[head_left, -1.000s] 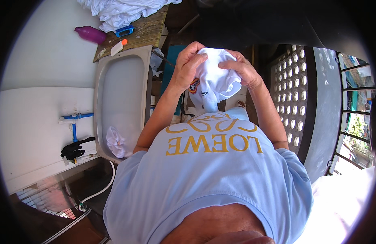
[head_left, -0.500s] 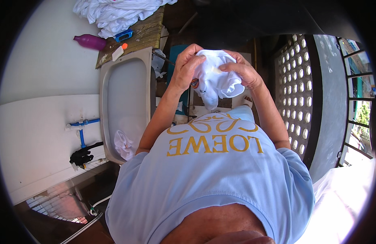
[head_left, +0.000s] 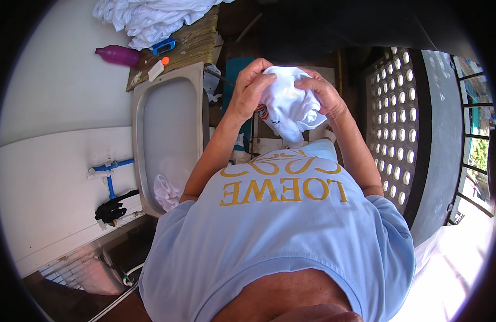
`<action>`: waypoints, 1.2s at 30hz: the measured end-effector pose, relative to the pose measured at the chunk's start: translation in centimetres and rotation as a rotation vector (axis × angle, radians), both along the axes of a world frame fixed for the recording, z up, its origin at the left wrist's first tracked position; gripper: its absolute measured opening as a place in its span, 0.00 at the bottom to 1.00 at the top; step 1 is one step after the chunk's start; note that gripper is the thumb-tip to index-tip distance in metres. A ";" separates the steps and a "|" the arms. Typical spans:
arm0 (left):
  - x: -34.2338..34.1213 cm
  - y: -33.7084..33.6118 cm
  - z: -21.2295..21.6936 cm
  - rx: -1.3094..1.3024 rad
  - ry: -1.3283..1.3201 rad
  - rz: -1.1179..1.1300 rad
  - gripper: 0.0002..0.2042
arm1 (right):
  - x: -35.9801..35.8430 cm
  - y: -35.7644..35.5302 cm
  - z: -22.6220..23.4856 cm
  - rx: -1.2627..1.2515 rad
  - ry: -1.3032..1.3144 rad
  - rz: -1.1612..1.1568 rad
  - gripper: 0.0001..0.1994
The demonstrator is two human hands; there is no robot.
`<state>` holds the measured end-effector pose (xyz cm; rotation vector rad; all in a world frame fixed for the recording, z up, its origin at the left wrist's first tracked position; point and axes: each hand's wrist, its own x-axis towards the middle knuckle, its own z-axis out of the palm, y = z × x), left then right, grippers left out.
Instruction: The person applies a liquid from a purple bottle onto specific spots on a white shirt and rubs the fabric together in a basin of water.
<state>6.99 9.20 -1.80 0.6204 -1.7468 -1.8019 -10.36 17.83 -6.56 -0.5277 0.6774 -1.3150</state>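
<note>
Both hands hold up a bunched white garment [head_left: 291, 99] in front of my chest. My left hand [head_left: 251, 88] pinches its left edge, thumb on top of the cloth. On the other side my right hand [head_left: 323, 92] grips the fabric, its thumb pressed on the front near a faint yellowish patch. A small coloured print shows beside the left fingers, and part of the cloth hangs in folds below. The fingers behind the fabric are hidden.
A grey sink basin [head_left: 140, 123] stands to the left with a white cloth [head_left: 164, 193] at its near end. Beyond it, a worn wooden board [head_left: 197, 40] carries piled white laundry [head_left: 156, 19], a purple bottle [head_left: 118, 55], a blue brush-like object [head_left: 163, 46] and an orange-capped white item [head_left: 158, 70].
The garment has shifted slightly in my fingers, and its hanging part has swung to the right. My right thumb has moved up off the yellowish patch. The view has tilted a little.
</note>
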 end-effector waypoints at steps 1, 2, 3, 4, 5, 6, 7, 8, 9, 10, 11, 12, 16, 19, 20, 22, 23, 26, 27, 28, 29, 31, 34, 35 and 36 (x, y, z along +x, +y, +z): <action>0.1 -0.2 -0.2 -0.010 -0.002 0.004 0.05 | 0.1 -0.2 -0.2 0.002 -0.020 0.001 0.23; 0.2 -0.3 -0.3 -0.015 -0.007 0.008 0.05 | 0.3 -0.3 -0.2 0.005 -0.040 0.003 0.23; 0.3 -0.5 -0.5 -0.020 -0.011 0.013 0.05 | 0.5 -0.5 -0.2 0.008 -0.059 0.005 0.23; 0.4 -0.6 -0.6 -0.025 -0.016 0.018 0.05 | 0.5 -0.7 -0.5 0.020 -0.058 0.009 0.22; 0.5 -0.7 -0.6 -0.033 -0.022 0.018 0.05 | 0.5 -0.9 -0.9 0.032 -0.056 0.012 0.22; 0.5 -0.8 -0.6 -0.040 -0.027 0.018 0.05 | 0.5 -1.1 -1.2 0.044 -0.054 0.016 0.22; 0.6 -0.8 -0.6 -0.047 -0.033 0.019 0.05 | 0.6 -1.3 -1.4 0.045 -0.065 0.012 0.22; 0.7 -1.0 -0.6 -0.053 -0.042 0.022 0.05 | 0.9 -1.5 -1.3 0.049 -0.075 0.008 0.22; 0.8 -1.1 -0.7 -0.060 -0.050 0.025 0.05 | 1.1 -1.7 -1.3 0.053 -0.085 0.005 0.22; 0.9 -1.2 -0.7 -0.066 -0.059 0.028 0.05 | 1.1 -1.9 -1.4 0.066 -0.075 0.011 0.22; 1.0 -1.2 -0.8 -0.075 -0.062 0.033 0.04 | 1.2 -2.1 -1.7 0.079 -0.065 0.017 0.22; 1.1 -1.2 -0.8 -0.084 -0.066 0.037 0.04 | 1.2 -2.3 -1.8 0.092 -0.055 0.024 0.22; 1.5 -1.2 -0.8 -0.094 -0.087 0.043 0.04 | 1.3 -2.5 -1.8 0.048 -0.070 0.070 0.22; 1.6 -1.4 -1.3 -0.138 -0.066 0.060 0.04 | 1.7 -2.3 -1.4 -0.036 0.000 0.084 0.20; 1.7 -1.4 -1.4 -0.139 -0.070 0.068 0.04 | 2.0 -2.3 -1.0 -0.042 0.067 0.072 0.19; 2.0 -1.5 -1.6 -0.142 -0.077 0.084 0.04 | 2.3 -2.3 -0.6 -0.034 0.135 0.064 0.18; 2.0 -1.6 -1.7 -0.145 -0.088 0.088 0.04 | 2.3 -2.2 -0.5 -0.022 0.133 0.067 0.17; 2.3 -1.8 -1.9 -0.149 -0.111 0.099 0.04 | 2.2 -2.1 0.0 0.027 0.166 0.063 0.17; 2.4 -1.8 -2.1 -0.147 -0.112 0.102 0.04 | 2.1 -2.0 0.0 0.044 0.182 0.059 0.17; 2.4 -1.8 -2.2 -0.146 -0.113 0.104 0.04 | 2.0 -1.9 -0.1 0.048 0.181 0.064 0.17; 2.5 -1.9 -2.2 -0.137 -0.118 0.107 0.04 | 1.9 -1.9 -0.3 0.053 0.179 0.068 0.17; 2.6 -1.9 -2.3 -0.119 -0.130 0.112 0.04 | 1.7 -1.7 -0.6 0.050 0.174 0.086 0.17; 2.5 -1.8 -2.7 -0.097 -0.137 0.105 0.04 | 1.4 -1.3 -0.9 0.036 0.168 0.117 0.17; 2.4 -1.6 -2.8 -0.085 -0.121 0.118 0.05 | 1.3 -1.2 -0.9 0.039 0.169 0.116 0.17; 2.1 -1.5 -2.8 -0.072 -0.106 0.131 0.05 | 1.3 -1.0 -1.0 0.043 0.170 0.114 0.17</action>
